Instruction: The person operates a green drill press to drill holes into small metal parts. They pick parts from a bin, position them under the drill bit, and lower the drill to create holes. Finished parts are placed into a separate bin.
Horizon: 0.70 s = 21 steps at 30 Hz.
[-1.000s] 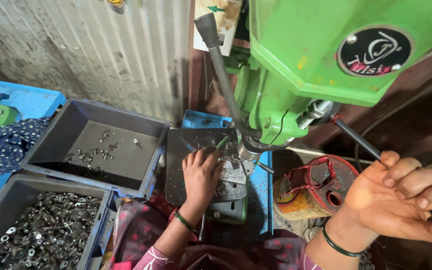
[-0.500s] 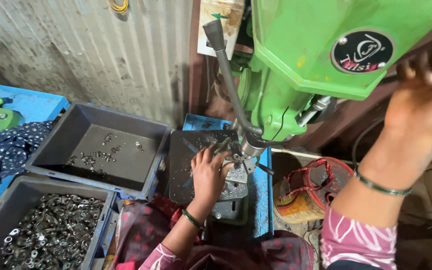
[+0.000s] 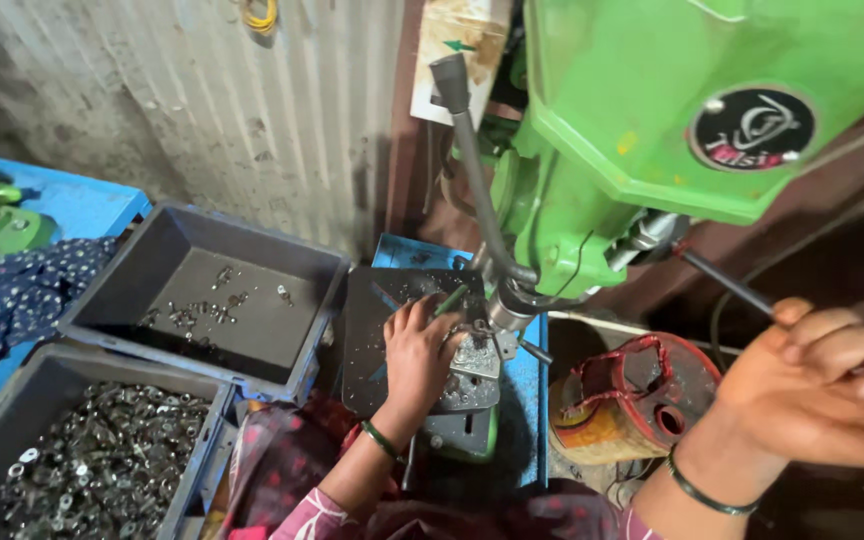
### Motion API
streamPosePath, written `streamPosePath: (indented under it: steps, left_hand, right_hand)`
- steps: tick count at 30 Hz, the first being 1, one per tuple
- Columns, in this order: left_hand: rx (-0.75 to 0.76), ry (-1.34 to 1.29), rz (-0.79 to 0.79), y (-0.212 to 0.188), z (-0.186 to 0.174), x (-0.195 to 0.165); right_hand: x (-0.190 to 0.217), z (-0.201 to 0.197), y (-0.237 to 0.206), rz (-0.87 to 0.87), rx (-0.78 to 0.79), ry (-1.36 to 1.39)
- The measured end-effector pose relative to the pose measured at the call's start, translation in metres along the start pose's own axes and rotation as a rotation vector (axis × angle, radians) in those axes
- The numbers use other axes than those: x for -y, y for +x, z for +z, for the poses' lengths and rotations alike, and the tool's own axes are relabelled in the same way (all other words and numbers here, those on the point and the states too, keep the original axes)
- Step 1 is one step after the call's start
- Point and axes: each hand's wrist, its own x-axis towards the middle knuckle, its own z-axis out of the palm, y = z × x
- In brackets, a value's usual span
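Right hand (image 3: 820,385) clenched around the dark feed lever (image 3: 727,282) of the green drill press (image 3: 652,130), fingers wrapped fully over the rod near its outer end, thumb side toward the machine. Left hand (image 3: 417,355) resting palm down on the small metal work table (image 3: 467,375) directly beneath the spindle (image 3: 505,310), fingers loosely spread, fingertips touching a small metal part at the drilling point; whether pinched or merely steadied, cannot tell. Metal shavings scattered over the table plate. To the left, a grey bin (image 3: 202,300) with a few small metal pieces; nearer, a second grey bin (image 3: 82,460) heaped with ring-shaped metal parts.
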Motion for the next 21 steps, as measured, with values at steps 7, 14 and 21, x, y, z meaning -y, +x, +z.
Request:
streamPosePath:
  steps: [7, 14, 21]
  left_hand:
    - [-0.005, -0.015, -0.027, 0.007, -0.012, -0.006]
    - [-0.315, 0.323, -0.283, 0.01, -0.081, 0.047]
    - [-0.346, 0.258, -0.173, -0.008, -0.114, 0.05]
  right_hand:
    - [-0.064, 0.025, 0.142, 0.485, 0.094, 0.094]
    - [-0.106, 0.073, 0.161, 0.669, 0.142, 0.092]
    - [-0.073, 0.049, 0.095, 0.722, 0.015, -0.058]
